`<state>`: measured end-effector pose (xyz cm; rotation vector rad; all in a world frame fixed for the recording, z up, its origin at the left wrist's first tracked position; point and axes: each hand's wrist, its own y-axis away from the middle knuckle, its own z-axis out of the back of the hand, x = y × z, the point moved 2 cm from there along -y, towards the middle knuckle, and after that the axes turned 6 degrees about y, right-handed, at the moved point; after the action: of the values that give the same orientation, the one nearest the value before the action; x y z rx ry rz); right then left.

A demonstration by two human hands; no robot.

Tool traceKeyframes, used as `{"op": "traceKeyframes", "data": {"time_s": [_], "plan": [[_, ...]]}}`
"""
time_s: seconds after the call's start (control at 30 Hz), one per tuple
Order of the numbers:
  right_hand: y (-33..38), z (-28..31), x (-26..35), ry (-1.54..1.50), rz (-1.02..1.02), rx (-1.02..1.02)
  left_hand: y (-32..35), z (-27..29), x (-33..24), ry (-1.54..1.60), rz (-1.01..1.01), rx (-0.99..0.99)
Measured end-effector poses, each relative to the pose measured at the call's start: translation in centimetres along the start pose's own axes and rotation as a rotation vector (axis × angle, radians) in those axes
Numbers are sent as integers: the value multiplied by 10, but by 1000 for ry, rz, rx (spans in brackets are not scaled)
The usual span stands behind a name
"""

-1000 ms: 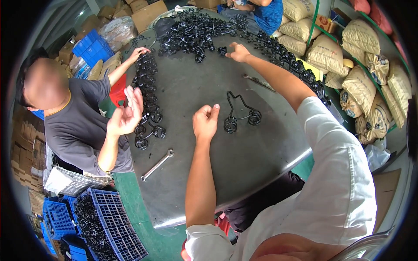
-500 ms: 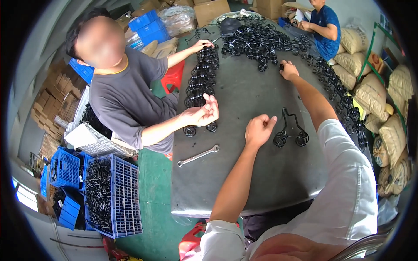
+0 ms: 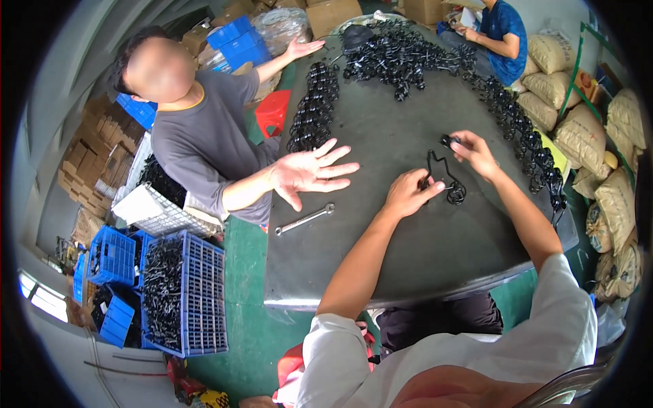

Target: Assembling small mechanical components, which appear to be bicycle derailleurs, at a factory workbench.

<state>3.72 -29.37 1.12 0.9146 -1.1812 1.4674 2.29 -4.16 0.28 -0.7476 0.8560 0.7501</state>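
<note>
My left hand point(image 3: 409, 193) is closed on the left coil end of a bent black wire piece point(image 3: 442, 160), whose narrow bend points away from me over the table. The coil on its other side point(image 3: 456, 193) shows beside my fingers. Just above and to the right, my right hand point(image 3: 474, 154) pinches a small black part point(image 3: 449, 141), too small to name. A silver combination wrench point(image 3: 305, 219) lies on the table to the left of my left forearm.
The dark table point(image 3: 381, 272) carries a row of black coiled wire pieces point(image 3: 314, 109) at left, a heap point(image 3: 394, 58) at the far end and another row point(image 3: 530, 136) at right. A co-worker's spread hand point(image 3: 316, 173) reaches over the left side. Blue crates point(image 3: 204, 299) and sacks point(image 3: 583, 139) stand around.
My right hand has come back toward me with the small black part. My left hand has taken hold of the wire piece. The co-worker's hands have lifted off the left row and spread.
</note>
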Motion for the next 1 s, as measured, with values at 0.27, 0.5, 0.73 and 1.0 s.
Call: {"op": "traceKeyframes", "data": {"time_s": [0.27,0.5,0.73,1.0], "plan": [[64,-2,31,-132,44,-89,9,-9,-9,142,1,147],[78,14,30,-215,248,-37,9,-18,-6,271,118,224],[76,-5,42,-217,342,112,0,-9,-18,368,-95,-199],[93,-23,49,-22,488,153,4,-23,-28,500,-158,-16]]}}
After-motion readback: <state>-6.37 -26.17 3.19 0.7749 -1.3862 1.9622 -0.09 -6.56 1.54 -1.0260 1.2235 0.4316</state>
